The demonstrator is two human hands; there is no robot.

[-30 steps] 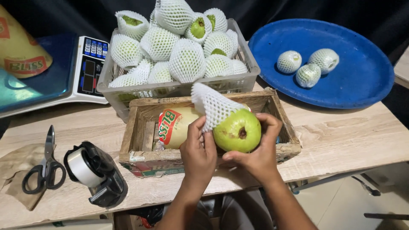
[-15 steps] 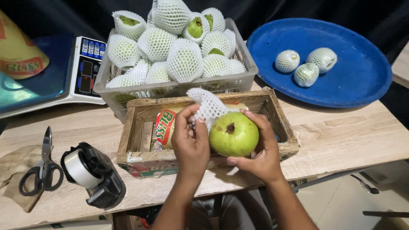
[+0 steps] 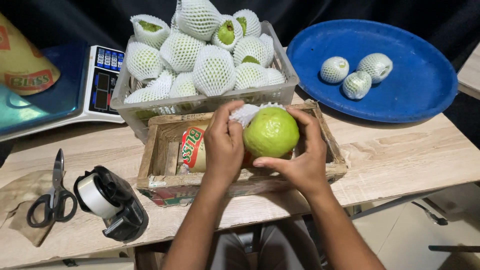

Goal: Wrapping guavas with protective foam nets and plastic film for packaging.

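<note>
A large green guava (image 3: 271,132) is held above a wooden box (image 3: 156,150) by both hands. My right hand (image 3: 300,155) cups it from the right and below. My left hand (image 3: 224,145) grips the white foam net sleeve (image 3: 245,113), which is bunched at the fruit's far upper side. Most of the guava is bare. Inside the box lies a roll of printed yellow wrapping (image 3: 192,147), partly hidden behind my left hand.
A grey plastic crate (image 3: 200,102) heaped with net-wrapped guavas stands behind the box. A blue round tray (image 3: 415,85) at the right holds three wrapped guavas. At the left are a digital scale (image 3: 102,80), scissors (image 3: 50,197) and a black tape dispenser (image 3: 112,205).
The guava has been turned and lifted a little; the foam net has slid off toward its far side and is now bunched under my left fingers.
</note>
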